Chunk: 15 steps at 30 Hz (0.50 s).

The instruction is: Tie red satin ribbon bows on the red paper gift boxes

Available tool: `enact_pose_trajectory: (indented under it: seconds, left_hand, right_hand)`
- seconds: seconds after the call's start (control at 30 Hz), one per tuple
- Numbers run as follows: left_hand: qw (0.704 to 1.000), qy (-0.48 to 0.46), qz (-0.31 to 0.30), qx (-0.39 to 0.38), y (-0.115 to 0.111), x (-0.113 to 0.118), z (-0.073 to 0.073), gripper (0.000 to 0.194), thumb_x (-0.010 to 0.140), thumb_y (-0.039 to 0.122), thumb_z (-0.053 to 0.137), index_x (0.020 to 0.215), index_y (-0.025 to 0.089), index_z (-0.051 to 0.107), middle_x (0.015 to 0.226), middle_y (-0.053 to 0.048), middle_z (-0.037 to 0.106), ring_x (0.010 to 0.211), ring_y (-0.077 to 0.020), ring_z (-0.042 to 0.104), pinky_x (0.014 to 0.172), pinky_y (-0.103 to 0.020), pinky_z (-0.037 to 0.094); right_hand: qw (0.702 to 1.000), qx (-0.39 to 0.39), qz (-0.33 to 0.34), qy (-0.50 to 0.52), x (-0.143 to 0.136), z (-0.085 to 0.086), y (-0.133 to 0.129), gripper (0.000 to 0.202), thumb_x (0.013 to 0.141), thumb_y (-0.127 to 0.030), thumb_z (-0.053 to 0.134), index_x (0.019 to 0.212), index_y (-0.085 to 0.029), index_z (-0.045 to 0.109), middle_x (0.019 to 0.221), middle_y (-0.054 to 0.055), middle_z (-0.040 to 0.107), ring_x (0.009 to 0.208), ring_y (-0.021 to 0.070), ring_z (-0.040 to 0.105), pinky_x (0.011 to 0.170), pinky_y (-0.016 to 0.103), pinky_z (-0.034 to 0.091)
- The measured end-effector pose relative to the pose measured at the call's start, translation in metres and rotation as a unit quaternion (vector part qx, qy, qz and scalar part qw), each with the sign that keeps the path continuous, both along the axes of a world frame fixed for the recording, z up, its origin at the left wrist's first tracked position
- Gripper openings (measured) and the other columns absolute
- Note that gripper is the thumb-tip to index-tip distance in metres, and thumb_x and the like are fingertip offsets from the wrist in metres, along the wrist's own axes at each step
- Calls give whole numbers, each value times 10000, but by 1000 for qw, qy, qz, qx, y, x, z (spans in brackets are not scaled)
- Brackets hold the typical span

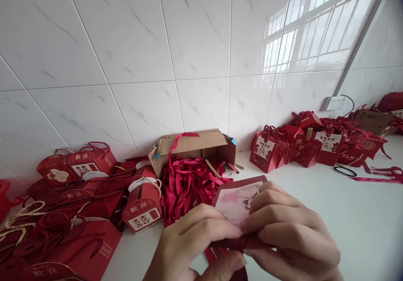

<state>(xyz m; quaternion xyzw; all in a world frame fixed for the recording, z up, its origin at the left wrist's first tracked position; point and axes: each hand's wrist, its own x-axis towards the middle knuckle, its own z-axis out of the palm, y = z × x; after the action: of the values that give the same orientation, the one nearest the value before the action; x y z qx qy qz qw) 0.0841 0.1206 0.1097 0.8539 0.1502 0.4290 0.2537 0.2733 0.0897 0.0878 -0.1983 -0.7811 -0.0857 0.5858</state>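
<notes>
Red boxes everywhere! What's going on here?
A person's left hand and right hand hold a red piece with a pink picture, above the white table. They hide too much to tell if it's a box. Behind, red ribbons spill from a carton. Red boxes crowd the left; smaller boxes stand right.

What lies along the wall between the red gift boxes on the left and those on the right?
An open cardboard box spilling red satin ribbons, in the head view.
</notes>
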Motion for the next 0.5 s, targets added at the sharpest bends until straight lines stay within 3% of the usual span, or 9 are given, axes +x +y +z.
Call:
enact_pose_trajectory:
  seconds: [0.33, 0.5]
  left_hand:
    - [999, -4, -50, -15, 2, -1, -3, 199, 724, 81, 699, 880, 198, 664, 825, -33, 666, 739, -135, 646, 679, -202, 541]
    - [998, -18, -37, -52, 0, 0, -4, 112, 738, 151, 706, 820, 195, 645, 776, -23, 657, 699, -132, 642, 643, -197, 543]
  right_hand:
    - [1000, 4, -7, 5, 0, -2, -1, 98, 793, -111, 619, 842, -180, 570, 728, 43, 704, 625, 156, 579, 574, 318, 459]
    - [1000, 15, -18, -2, 1, -2, -1, 114, 782, -135, 671, 806, -168, 564, 700, 47, 698, 617, 153, 573, 562, 313, 459]
